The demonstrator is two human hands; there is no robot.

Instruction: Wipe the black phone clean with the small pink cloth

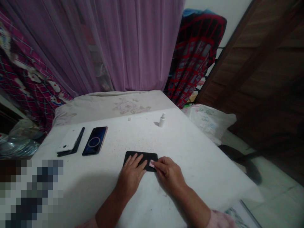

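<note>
A flat black slab (142,155), like a phone or small tablet, lies on the white table in front of me. Across its left part rests my left hand (132,169), fingers stretched out and spread on the surface. My right hand (169,171) is at the slab's right end, thumb and fingers pinched on a small pink piece of cloth (151,163). That cloth touches the black surface; whether it is cloth or paper is hard to be sure of. Beyond stands a small white spray bottle (162,121), upright and apart from both hands.
To the left lie a dark blue phone (95,141) and a white phone (69,140) on top of a dark one. A small pale square (129,119) and scattered crumbs are on the white table (197,158). Purple curtains (142,44) hang behind; a plastic bag (209,122) sits right.
</note>
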